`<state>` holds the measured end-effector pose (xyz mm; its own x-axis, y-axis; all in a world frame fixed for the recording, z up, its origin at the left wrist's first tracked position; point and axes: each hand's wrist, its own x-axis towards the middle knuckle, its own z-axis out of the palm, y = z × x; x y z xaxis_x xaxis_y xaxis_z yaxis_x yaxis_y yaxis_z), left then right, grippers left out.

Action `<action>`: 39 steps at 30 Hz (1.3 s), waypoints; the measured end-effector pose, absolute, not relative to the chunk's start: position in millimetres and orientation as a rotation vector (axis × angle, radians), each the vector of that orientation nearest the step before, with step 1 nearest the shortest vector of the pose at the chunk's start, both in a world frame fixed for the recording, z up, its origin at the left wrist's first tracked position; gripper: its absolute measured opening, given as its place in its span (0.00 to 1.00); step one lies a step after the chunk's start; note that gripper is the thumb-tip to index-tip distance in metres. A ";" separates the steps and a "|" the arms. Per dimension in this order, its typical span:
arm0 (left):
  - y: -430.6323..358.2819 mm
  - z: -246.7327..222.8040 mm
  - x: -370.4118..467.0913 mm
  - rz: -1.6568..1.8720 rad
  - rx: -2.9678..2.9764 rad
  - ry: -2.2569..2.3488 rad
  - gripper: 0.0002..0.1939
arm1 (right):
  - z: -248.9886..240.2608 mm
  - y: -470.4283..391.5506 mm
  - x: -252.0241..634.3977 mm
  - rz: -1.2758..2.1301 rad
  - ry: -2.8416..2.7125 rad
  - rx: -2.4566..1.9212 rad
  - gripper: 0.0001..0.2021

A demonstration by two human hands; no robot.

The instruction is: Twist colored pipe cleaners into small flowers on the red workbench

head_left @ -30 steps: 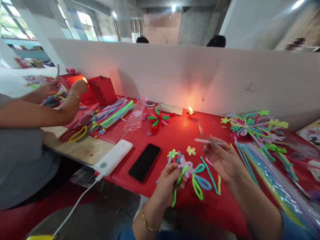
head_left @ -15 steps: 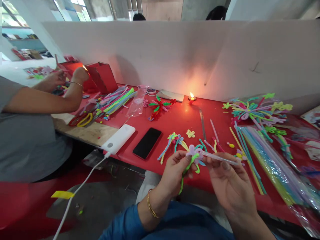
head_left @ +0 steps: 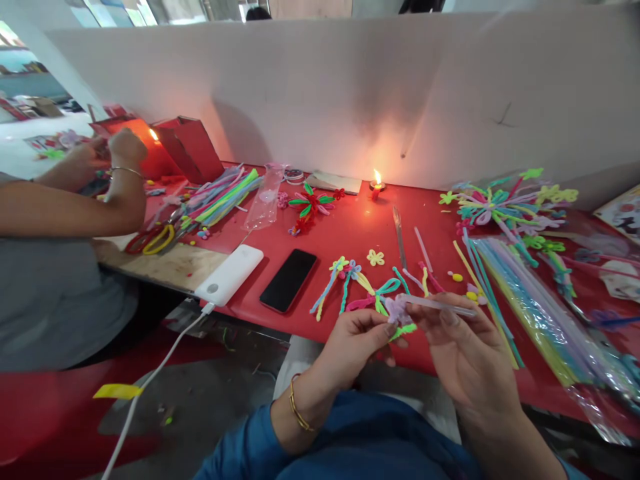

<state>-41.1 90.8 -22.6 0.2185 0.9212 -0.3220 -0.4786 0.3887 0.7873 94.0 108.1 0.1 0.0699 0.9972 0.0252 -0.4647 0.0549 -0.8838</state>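
My left hand (head_left: 357, 343) pinches a lilac pipe-cleaner flower (head_left: 398, 311), with a bright green piece (head_left: 403, 331) just below it. A thin translucent stick (head_left: 440, 305) runs rightward from the flower, and my right hand (head_left: 470, 353) has its fingers closed on it. Beyond my hands, pipe-cleaner pieces lie on the red table (head_left: 350, 233): a teal looped one (head_left: 388, 287), a small yellow flower (head_left: 375, 257) and a blue flower (head_left: 353, 270). Part of the flower is hidden by my fingers.
A lit candle (head_left: 376, 190) burns near the white partition (head_left: 300, 93). A black phone (head_left: 289, 280) and white power bank (head_left: 229, 275) lie left of my hands. Bagged pipe cleaners (head_left: 535, 307) are at right. A person's arm (head_left: 65, 208) works near another flame at left.
The view has shifted, and the scene sits slightly higher and further left. The green piece's hanging end no longer shows below my left hand, and the teal loops are more exposed.
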 end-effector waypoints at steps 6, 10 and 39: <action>90.6 -18.1 -42.7 1.087 0.672 0.942 0.14 | -1.2 111.6 107.9 1.212 -1.035 -0.882 0.05; 89.8 -11.1 -43.4 1.069 0.688 0.974 0.13 | 3.1 113.7 124.0 1.084 -1.324 -0.877 0.04; 87.7 4.1 -41.6 1.015 0.879 1.037 0.06 | 21.1 116.6 133.9 0.624 -1.851 -1.037 0.06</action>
<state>-41.6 87.7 4.1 0.1761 0.9501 -0.2574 -0.2370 0.2948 0.9257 133.9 116.6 21.1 -0.2463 0.8532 0.4597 0.4004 0.5216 -0.7535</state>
